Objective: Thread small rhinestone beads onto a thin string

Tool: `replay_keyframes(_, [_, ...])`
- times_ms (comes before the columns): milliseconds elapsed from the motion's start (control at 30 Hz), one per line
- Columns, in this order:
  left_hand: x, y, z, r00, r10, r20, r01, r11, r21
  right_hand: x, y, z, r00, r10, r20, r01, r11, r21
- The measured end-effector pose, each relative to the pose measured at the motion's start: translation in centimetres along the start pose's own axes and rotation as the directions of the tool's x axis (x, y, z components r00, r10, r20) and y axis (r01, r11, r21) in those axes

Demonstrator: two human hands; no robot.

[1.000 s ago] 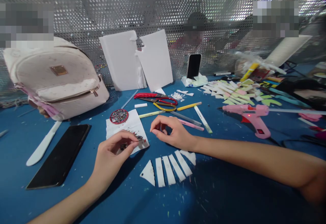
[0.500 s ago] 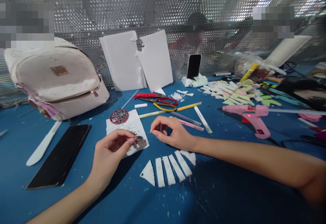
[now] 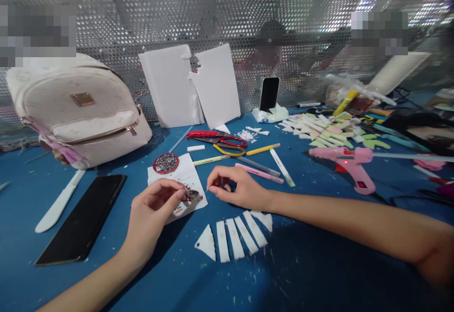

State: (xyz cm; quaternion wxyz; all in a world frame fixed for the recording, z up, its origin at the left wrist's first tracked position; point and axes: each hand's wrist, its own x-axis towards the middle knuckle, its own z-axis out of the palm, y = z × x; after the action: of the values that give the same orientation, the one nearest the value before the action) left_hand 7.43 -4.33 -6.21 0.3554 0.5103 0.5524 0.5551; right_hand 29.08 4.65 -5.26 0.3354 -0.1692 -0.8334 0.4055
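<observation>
My left hand (image 3: 151, 210) is closed in a pinch over a folded white paper (image 3: 187, 169), with its fingertips at a pile of small dark and red sequins (image 3: 194, 195). What sits in that pinch is too small to name. To its right, my right hand (image 3: 243, 186) also pinches, and a thin, faint line shows at its fingertips. Below it lie white foam pieces set out like a fish: a triangular head (image 3: 206, 244) with a small hole, several strips (image 3: 234, 238) and a tail piece (image 3: 263, 219). A round red-rimmed dish of sequins (image 3: 166, 163) rests on the paper's upper part.
Red-handled scissors (image 3: 227, 139) and pens (image 3: 258, 172) lie behind my hands. A pink glue gun (image 3: 349, 160) is at right, before foam scraps (image 3: 326, 127). On the left are a black phone (image 3: 83, 220), a white knife (image 3: 60, 201) and a backpack (image 3: 88, 113).
My right hand has shifted slightly left, closer to the left fingertips. The left hand has barely moved, its pinch staying by the sequins.
</observation>
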Motion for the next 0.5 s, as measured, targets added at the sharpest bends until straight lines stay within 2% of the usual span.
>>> replay_keyframes(300, [-0.28,0.32,0.11,1.000,0.015,0.020,-0.015,0.999,0.031,0.06,0.21,0.08,0.998,0.030,0.062,-0.028,0.999,-0.031])
replay_keyframes(500, [-0.68,0.73,0.41,0.979,0.173,0.104,-0.186,0.973,0.134,0.02,0.68,0.08,0.989,-0.026,0.143,0.027,1.000,-0.006])
